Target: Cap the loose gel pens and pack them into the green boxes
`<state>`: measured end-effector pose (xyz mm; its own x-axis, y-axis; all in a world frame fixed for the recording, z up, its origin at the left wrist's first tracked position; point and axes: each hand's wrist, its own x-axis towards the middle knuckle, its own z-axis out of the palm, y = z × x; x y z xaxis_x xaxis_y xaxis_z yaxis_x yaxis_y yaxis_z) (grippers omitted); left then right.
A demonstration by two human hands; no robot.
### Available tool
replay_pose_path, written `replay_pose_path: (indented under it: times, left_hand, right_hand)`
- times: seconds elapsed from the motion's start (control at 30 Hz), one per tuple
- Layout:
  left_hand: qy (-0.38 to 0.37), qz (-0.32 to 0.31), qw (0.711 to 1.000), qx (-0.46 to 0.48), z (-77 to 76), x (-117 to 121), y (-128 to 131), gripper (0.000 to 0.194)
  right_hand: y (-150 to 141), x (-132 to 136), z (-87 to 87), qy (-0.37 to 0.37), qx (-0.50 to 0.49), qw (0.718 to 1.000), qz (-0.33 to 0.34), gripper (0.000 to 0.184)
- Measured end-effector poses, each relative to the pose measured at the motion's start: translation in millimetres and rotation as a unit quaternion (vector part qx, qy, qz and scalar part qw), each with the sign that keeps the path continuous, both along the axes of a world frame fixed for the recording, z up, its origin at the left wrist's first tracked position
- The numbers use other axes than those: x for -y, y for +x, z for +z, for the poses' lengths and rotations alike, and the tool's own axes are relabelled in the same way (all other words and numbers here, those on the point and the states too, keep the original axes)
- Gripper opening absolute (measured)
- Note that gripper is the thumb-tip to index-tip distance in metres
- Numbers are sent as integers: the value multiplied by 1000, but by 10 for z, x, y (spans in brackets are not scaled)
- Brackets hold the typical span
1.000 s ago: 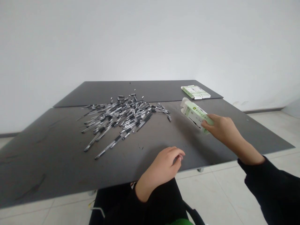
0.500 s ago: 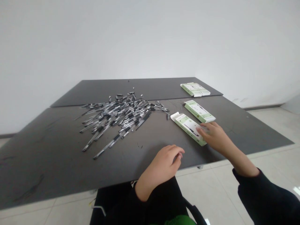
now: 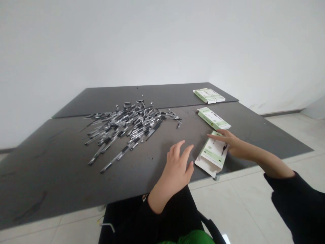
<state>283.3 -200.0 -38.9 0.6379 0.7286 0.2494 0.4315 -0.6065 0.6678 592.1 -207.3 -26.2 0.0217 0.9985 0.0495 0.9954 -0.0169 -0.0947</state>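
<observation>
My right hand [image 3: 232, 144] holds a green-and-white cardboard pen box [image 3: 214, 149] by its far right part, with the fingers across its far end. The open end flap of this box points toward me, over the table's front edge. To the left of the box, my left hand [image 3: 177, 166] hovers with fingers spread and nothing in it. A large loose pile of clear pens with black caps [image 3: 129, 123] lies left of centre on the table.
Just behind the held box lies a second pen box [image 3: 214, 118]. Farther back at the right, more of these boxes [image 3: 209, 95] lie side by side. The dark table [image 3: 76, 183] has a seam near the back, and a white wall [image 3: 152, 40] stands behind it.
The near pen box has been turned round, so its open flap now faces me instead of away. My left hand has opened its fingers and lifted slightly.
</observation>
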Motion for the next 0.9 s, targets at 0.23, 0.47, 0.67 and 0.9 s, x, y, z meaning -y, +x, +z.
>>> replay_pose_path:
  times: [0.23,0.47,0.67,0.9]
  left_hand:
    - [56,-75,992,-90,-6,13,0,47]
    - [63,-91,989,-93,-13,21,-44,47]
    - [34,-78,993,-82,-2,13,-35,34]
    - [43,-71,994,-69,-17,25,-17,32]
  right_hand:
    - [-597,111,-46,78,-24,990,-118,54]
    - [-1011,257,-111,46,9,989,-142,86]
    - [-775,375,137,-9,-40,995,-87,61]
    - [-66,-160,644,42,9,991,-130,71]
